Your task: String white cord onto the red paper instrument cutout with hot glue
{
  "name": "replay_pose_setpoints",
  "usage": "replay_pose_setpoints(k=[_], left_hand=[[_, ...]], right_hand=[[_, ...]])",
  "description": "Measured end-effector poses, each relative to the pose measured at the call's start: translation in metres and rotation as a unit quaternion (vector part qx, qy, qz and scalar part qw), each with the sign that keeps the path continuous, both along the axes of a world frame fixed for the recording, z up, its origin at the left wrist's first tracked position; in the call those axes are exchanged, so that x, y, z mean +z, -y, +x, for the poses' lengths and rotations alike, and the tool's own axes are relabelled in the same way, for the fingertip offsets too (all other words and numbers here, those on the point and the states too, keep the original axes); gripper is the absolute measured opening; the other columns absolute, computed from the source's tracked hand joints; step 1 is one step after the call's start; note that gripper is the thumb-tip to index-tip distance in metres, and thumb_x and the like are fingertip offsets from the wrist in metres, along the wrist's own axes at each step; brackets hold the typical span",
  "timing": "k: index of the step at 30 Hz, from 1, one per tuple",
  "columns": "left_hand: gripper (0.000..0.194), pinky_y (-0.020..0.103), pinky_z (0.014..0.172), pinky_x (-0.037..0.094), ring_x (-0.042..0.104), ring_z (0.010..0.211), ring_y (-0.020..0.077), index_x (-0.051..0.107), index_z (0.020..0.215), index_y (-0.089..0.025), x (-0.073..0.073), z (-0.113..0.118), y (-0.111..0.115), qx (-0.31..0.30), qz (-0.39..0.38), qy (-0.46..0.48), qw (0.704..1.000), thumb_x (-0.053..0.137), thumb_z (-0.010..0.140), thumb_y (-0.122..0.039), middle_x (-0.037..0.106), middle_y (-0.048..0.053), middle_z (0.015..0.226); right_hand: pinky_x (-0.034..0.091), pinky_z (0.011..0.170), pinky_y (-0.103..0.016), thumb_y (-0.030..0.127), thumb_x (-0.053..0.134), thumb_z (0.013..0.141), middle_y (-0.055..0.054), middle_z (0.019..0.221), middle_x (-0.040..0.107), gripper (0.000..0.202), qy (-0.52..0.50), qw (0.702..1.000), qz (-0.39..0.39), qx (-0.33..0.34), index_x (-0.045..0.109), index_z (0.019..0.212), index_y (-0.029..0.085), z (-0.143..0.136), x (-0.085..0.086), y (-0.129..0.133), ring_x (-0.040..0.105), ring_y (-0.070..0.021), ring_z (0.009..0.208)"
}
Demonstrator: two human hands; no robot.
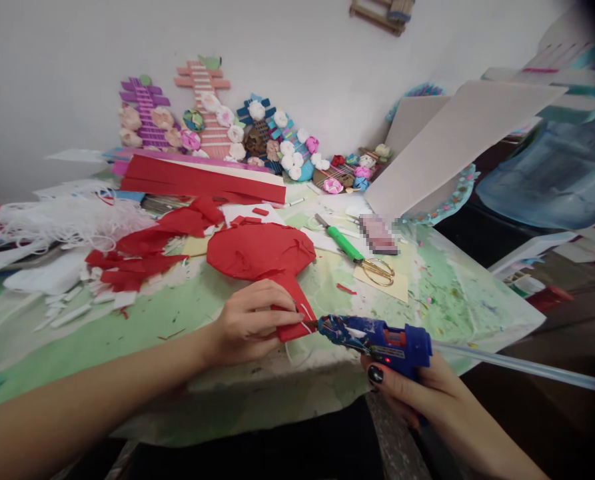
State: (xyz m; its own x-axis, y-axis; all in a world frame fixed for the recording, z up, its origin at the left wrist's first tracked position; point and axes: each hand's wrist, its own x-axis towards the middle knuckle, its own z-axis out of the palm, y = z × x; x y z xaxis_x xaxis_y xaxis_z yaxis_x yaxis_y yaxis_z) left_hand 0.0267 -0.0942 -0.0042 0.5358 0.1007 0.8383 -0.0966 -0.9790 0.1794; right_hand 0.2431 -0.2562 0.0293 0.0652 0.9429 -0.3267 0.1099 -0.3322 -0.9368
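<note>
A red paper-covered piece [262, 248] with a wide rounded body and a narrow neck lies near the table's front edge. My left hand [254, 320] is closed on its neck end, fingers on top. In my right hand [417, 393] is a blue hot glue gun [402, 343], its small red light lit and a long clear glue stick [517, 367] sticking out of the back. The gun's smeared nozzle touches or nearly touches the neck's end, where white lines of glue show. Part of the gun's handle and trigger is hidden by my fingers.
Behind lie a green-handled knife [344, 243], gold scissors [380, 270] and a blurred pink object [377, 233]. Red paper scraps [147, 250], white string [72, 217] and red strips [202, 180] cover the left. Flower-decorated crafts [207, 120] lean on the wall; a water bottle [552, 167] stands right.
</note>
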Motion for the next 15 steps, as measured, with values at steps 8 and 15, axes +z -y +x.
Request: replay_pose_setpoints(k=[8, 15], left_hand=[[0.017, 0.031, 0.068, 0.054, 0.062, 0.074, 0.0157, 0.067, 0.091, -0.015, 0.0024, 0.0009, 0.0005, 0.004, 0.002, 0.003, 1.000, 0.067, 0.076, -0.009, 0.066, 0.008, 0.080], [0.015, 0.030, 0.069, 0.054, 0.062, 0.074, 0.0158, 0.067, 0.092, -0.015, 0.0012, 0.0003, 0.0003, 0.008, 0.003, -0.002, 1.000, 0.066, 0.077, -0.011, 0.066, 0.008, 0.081]], right_hand=[[0.026, 0.043, -0.020, 0.061, 0.062, 0.075, 0.006, 0.051, 0.037, 0.046, 0.026, 1.000, 0.004, 0.009, 0.053, 0.076, 0.016, -0.0026, 0.0004, -0.0003, 0.033, -0.0058, 0.046], [0.026, 0.043, -0.020, 0.061, 0.061, 0.075, 0.006, 0.052, 0.036, 0.046, 0.029, 1.000, -0.001, 0.007, 0.054, 0.078, 0.016, -0.0009, -0.0022, 0.0007, 0.032, -0.0060, 0.047]])
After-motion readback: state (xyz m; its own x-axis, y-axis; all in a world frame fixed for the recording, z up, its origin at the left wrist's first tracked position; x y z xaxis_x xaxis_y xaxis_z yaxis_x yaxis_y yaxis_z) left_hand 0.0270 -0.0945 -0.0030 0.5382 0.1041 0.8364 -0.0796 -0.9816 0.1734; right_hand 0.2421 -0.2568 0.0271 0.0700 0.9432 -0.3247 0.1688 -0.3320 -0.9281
